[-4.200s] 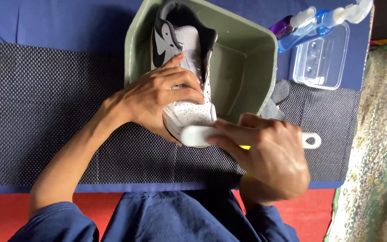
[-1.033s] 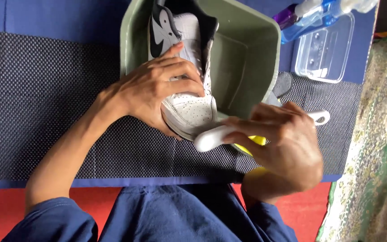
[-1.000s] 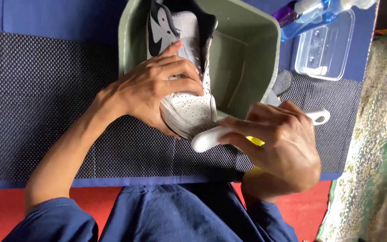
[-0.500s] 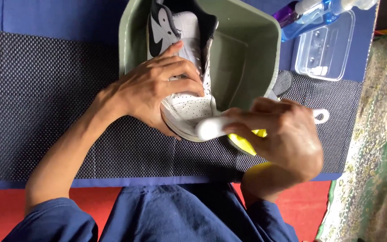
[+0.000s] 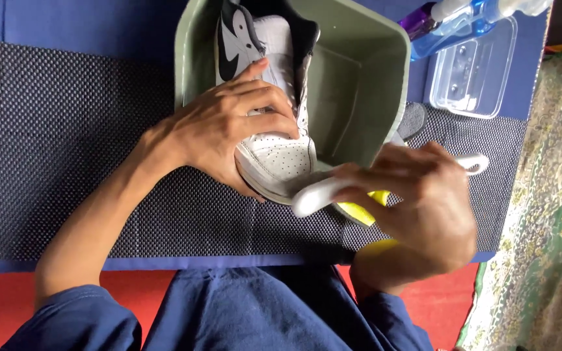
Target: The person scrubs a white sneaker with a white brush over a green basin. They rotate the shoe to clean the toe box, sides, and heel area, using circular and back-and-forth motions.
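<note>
The white-and-black shoe (image 5: 274, 140), toe perforated, rests in a green tub (image 5: 359, 84) on dotted matting (image 5: 66, 130), left hand (image 5: 229, 130) gripping it, right hand (image 5: 417, 208) grasping a white brush (image 5: 320, 194).

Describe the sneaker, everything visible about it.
The sneaker is a white high-top with black panels and a black collar, in what looks like smooth leather, with small perforations over the toe. It lies partly inside the green plastic basin, its toe sticking out over the near rim toward the person. The left hand grips it across the middle, covering the laces. The right hand holds a white-handled brush against the toe's edge. Its sole is hidden.
</note>
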